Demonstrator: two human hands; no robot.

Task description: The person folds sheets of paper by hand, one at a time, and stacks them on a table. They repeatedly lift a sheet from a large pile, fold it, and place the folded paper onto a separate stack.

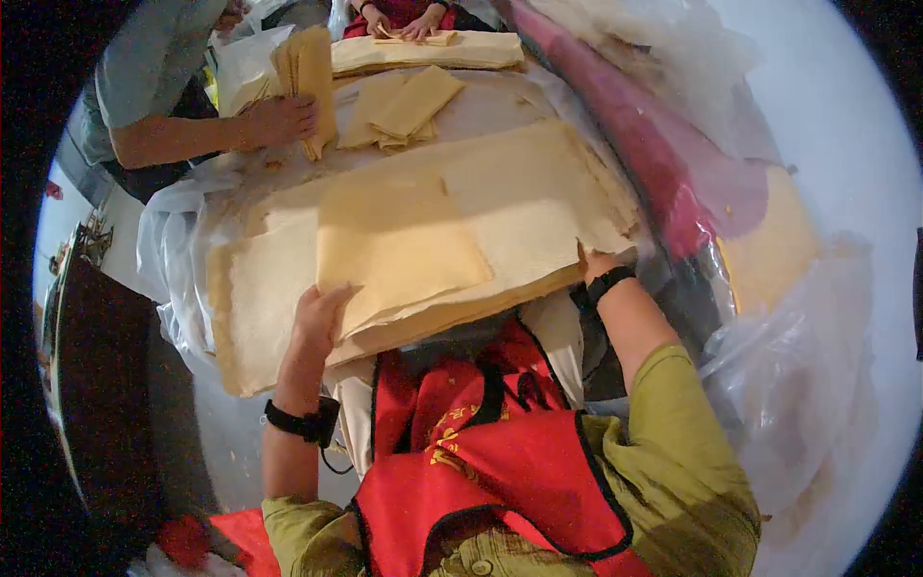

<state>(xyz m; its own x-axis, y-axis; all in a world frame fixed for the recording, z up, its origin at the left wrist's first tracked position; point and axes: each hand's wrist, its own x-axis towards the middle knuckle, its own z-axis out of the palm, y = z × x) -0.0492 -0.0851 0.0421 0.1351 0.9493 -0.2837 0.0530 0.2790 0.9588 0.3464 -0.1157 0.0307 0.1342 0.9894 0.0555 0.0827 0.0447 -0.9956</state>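
A thick stack of large, thin, pale yellow sheets (538, 192), which look like tofu skin, lies before me. On top of it rests a smaller folded sheet (394, 240). My left hand (322, 313) is closed on the near left edge of this folded sheet, thumb on top and fingers partly hidden. My right hand (598, 264) pinches the near right corner of the large top sheet, its fingertips partly covered by the edge. Both wrists wear black bands.
At the left, another person's hand (279, 120) holds a bundle of folded sheets (310, 87). Folded pieces (413, 104) lie beyond my stack. At the far end a second person's hands (418, 27) rest on another stack (433, 53). Clear plastic (178, 250) hangs at the left edge.
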